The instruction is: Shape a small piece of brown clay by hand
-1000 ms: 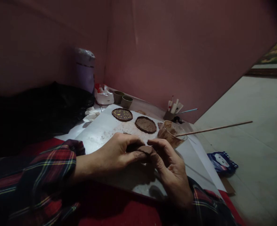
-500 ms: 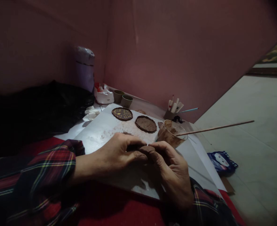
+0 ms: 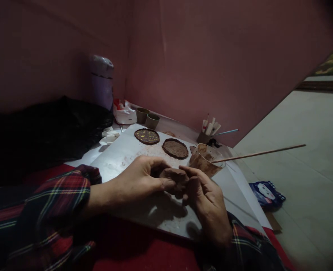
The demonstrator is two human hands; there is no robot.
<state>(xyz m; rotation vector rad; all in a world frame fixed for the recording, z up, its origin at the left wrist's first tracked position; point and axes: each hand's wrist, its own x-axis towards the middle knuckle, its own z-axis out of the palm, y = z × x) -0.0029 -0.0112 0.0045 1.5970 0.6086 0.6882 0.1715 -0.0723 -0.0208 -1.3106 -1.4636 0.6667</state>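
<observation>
A plaid sleeve [image 3: 50, 203] is seen at lower left of the frame, with dark cloth [image 3: 48, 131] heaped above it and a pale lidded jar [image 3: 102, 82] stood against the pink wall at upper left. Crumpled tissue [image 3: 109, 136], a white bag [image 3: 124, 113] and two small cups [image 3: 147, 118] are grouped just right of the jar.

At centre, a lump of brown clay [image 3: 174, 177] is held between both hands, just above a white sheet [image 3: 118, 154] that is spread over red cloth. The left hand [image 3: 139, 180] is curled around the lump's left side, its fingers [image 3: 166, 183] drawn in tight and the thumb pressed along the lower edge. The right hand [image 3: 208, 201] is closed on the opposite side, its fingers [image 3: 190, 173] pinched narrowly against the clay.

Behind the hands, a dotted clay disc [image 3: 147, 136] and a plain clay disc [image 3: 175, 148] are laid flat on the sheet. A clear cup [image 3: 204, 160] smeared with brown is set tilted just above the right hand, and a long stick [image 3: 259, 153] is propped in it, pointing right. A holder of brushes [image 3: 207, 133] is placed by the wall, and a blue packet [image 3: 265, 194] is left on the tiled floor at right.
</observation>
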